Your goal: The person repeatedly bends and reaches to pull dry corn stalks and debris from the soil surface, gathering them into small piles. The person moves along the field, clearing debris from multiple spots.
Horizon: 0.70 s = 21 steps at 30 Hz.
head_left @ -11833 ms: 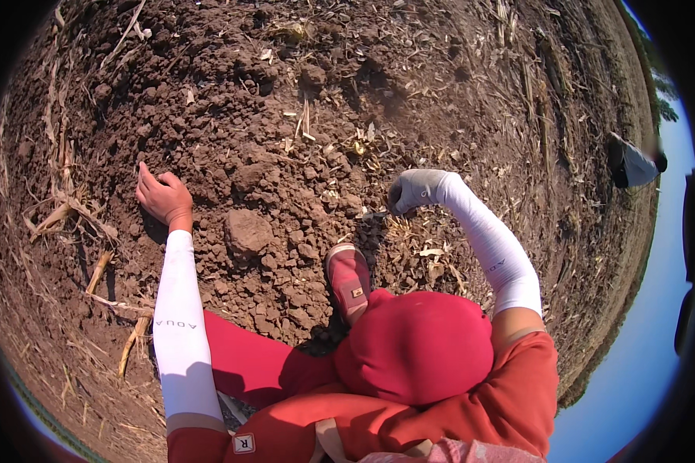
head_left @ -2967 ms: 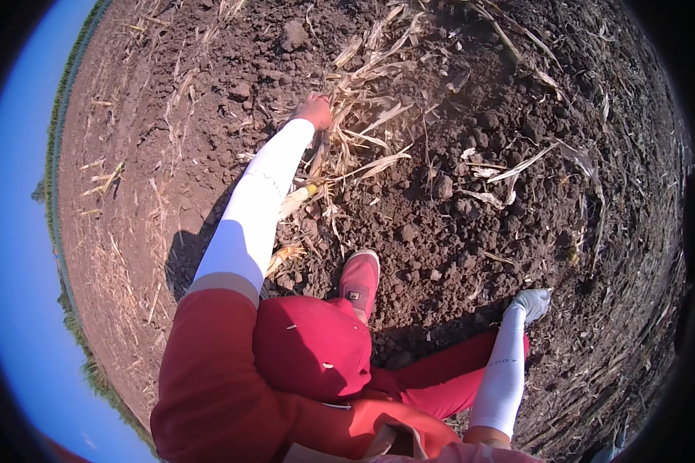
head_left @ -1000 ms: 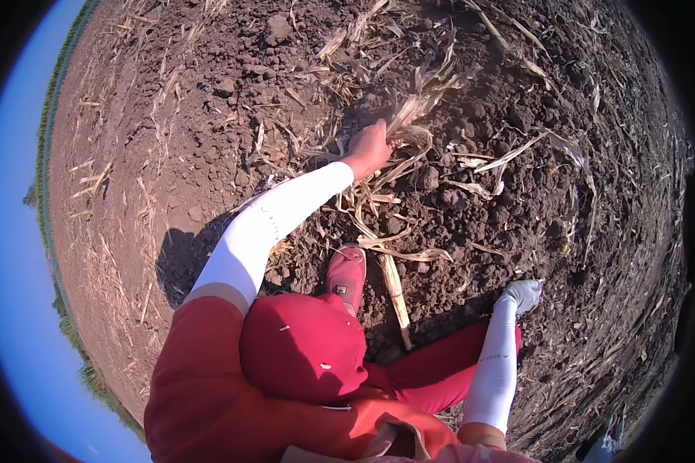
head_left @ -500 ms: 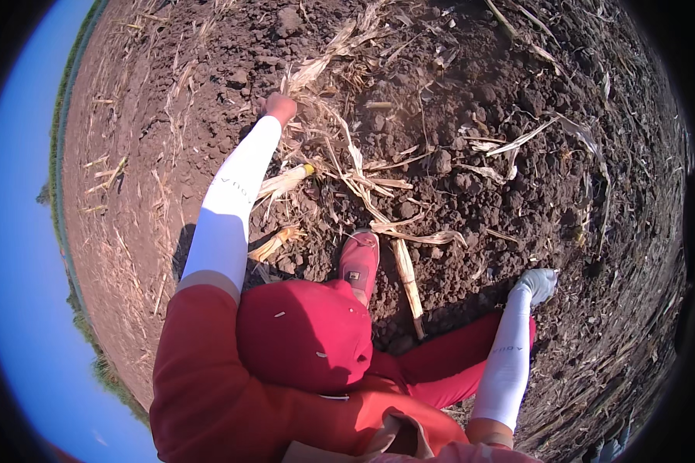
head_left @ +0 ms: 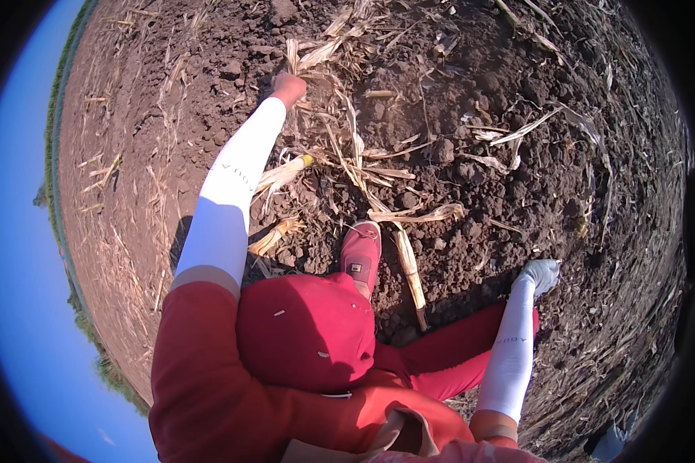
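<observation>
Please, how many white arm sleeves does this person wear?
2. One long white fabric sleeve covers the left forearm, leading to the bare left hand; a second sleeve covers the right forearm, leading to the grey-gloved right hand.

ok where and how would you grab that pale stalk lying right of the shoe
Probably mid-length, on the bare pale stalk, coming from the right: it's straight and slim there, the shoe sits to its left, and a dry leaf lies at its upper end.
</observation>
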Each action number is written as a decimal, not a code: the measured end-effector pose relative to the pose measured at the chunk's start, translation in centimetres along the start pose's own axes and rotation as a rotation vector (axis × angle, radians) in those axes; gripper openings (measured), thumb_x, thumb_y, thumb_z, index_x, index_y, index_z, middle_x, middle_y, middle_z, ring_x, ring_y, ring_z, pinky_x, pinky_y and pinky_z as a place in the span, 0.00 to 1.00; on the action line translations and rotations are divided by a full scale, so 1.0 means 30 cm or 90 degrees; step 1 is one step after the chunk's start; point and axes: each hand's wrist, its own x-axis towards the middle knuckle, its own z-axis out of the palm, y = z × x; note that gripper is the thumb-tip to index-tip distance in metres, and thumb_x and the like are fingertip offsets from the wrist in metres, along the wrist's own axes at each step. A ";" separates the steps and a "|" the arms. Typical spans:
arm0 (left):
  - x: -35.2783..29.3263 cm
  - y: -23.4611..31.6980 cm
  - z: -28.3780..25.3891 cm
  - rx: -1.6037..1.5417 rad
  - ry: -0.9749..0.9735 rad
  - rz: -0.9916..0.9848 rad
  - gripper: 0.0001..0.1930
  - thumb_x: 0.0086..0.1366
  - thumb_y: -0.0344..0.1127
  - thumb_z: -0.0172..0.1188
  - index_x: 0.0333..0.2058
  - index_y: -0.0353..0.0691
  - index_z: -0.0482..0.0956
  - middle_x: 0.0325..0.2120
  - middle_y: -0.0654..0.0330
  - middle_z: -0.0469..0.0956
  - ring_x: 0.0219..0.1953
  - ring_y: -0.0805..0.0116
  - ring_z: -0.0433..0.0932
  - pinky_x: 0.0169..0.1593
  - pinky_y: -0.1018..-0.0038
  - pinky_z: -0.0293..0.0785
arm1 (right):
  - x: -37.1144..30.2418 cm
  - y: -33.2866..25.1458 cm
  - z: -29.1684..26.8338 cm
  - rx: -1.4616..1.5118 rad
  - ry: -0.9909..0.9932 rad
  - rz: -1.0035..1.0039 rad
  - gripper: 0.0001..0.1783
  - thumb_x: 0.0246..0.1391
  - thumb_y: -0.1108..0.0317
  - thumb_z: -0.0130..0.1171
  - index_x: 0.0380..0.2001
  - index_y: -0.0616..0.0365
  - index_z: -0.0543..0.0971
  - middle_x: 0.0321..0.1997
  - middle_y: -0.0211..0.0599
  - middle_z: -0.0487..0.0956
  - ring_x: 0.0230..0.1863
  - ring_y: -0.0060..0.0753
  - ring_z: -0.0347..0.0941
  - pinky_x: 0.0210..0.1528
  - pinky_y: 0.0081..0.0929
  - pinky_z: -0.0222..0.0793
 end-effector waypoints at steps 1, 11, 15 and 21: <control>-0.024 0.053 0.008 0.221 0.028 -0.003 0.14 0.58 0.37 0.57 0.40 0.39 0.86 0.49 0.54 0.81 0.49 0.47 0.79 0.51 0.65 0.72 | -0.004 0.010 0.025 -0.038 -0.025 -0.030 0.10 0.61 0.67 0.43 0.26 0.54 0.70 0.20 0.22 0.71 0.16 0.13 0.66 0.13 0.13 0.57; -0.093 -0.110 0.230 0.221 -0.164 0.177 0.17 0.59 0.40 0.51 0.35 0.37 0.85 0.38 0.47 0.82 0.41 0.50 0.82 0.46 0.62 0.76 | 0.094 0.199 -0.019 0.885 -0.560 0.286 0.24 0.64 0.57 0.36 0.34 0.63 0.77 0.31 0.43 0.80 0.31 0.42 0.80 0.32 0.36 0.77; -0.136 -0.104 0.109 0.295 -0.112 0.206 0.13 0.60 0.35 0.52 0.35 0.37 0.85 0.36 0.46 0.82 0.41 0.45 0.81 0.44 0.62 0.76 | 0.075 0.132 -0.074 0.855 -0.548 0.206 0.25 0.63 0.56 0.35 0.34 0.64 0.78 0.35 0.51 0.81 0.34 0.49 0.80 0.35 0.40 0.78; -0.269 0.283 -0.078 -0.198 0.107 0.371 0.17 0.56 0.29 0.55 0.44 0.29 0.66 0.34 0.37 0.77 0.41 0.38 0.77 0.49 0.56 0.72 | -0.012 -0.096 0.125 0.496 -0.450 0.069 0.21 0.65 0.60 0.36 0.44 0.67 0.72 0.39 0.51 0.79 0.35 0.41 0.81 0.31 0.34 0.79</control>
